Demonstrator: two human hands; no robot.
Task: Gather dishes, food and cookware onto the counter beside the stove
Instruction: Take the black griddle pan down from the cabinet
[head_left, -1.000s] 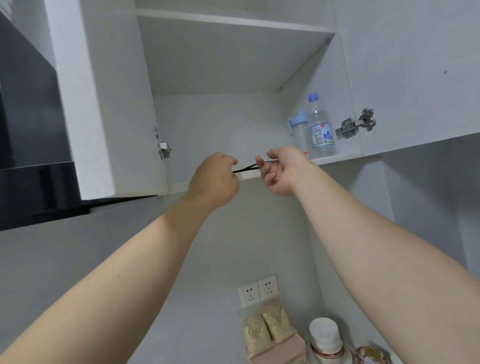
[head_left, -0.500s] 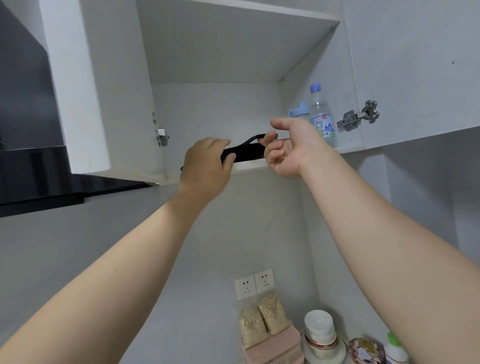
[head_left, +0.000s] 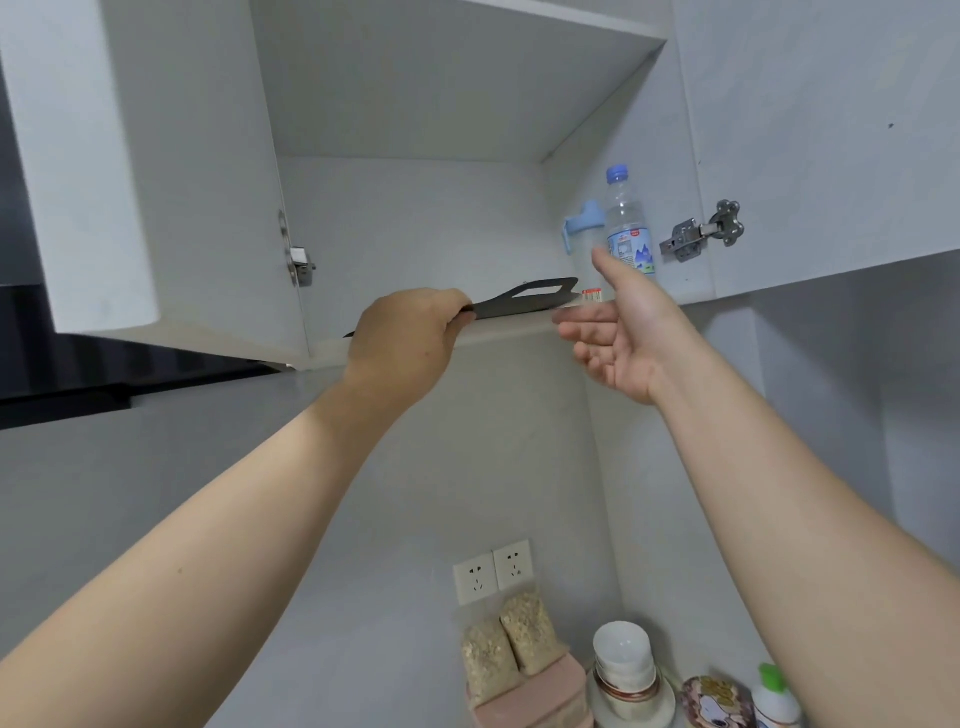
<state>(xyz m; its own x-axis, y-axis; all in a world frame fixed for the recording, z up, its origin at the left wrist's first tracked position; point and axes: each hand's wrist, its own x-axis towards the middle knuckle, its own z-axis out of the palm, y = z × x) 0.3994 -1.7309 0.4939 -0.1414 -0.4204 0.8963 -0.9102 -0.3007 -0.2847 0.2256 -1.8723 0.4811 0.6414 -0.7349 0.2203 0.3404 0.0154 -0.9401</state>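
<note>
A person's left hand (head_left: 410, 343) curls round a flat black board (head_left: 519, 305) lying at the open cupboard's shelf (head_left: 511, 332) edge, seemingly to bring it down to the counter, while the right hand (head_left: 623, 335), spread and empty, waits at the board's three o'clock, likely to steady it.

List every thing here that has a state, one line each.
Cabinet: doors open.
Board: black, sticking out over the shelf edge, held.
Left hand: grips the board.
Right hand: open, holds nothing.
Bottle: upright, capped, on the shelf.
Cup: blue lid on, behind the bottle.
Bowls: stacked.
Bags: leaning against the wall.
Sockets: nothing plugged in.
</note>
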